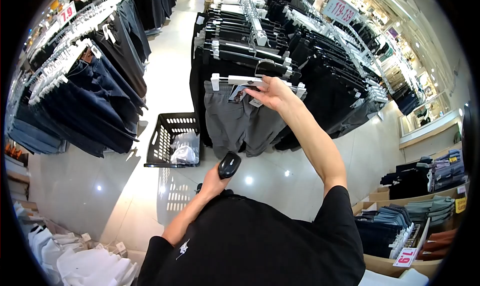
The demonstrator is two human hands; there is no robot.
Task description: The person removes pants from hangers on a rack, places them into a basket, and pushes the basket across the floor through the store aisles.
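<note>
My left hand [215, 182] is closed around a black handheld barcode scanner [230, 165], held low in front of my body. My right hand [272, 93] reaches up to a pair of grey elastic-waist trousers [225, 111] hanging at the front of a rack. Its fingers are bent at a hang tag [237, 93] with a picture on it, by the waistband. The hand also lies against the white clip hanger [240, 79] that carries the trousers. The exact contact of the fingertips is partly hidden.
A black plastic basket [172, 117] with clear plastic bags [185, 148] stands on the floor, left of the grey trousers. Behind them runs a rack of black trousers [320, 86]. Dark jeans [90, 106] hang at the left. Folded clothes [387, 218] fill shelves at the right.
</note>
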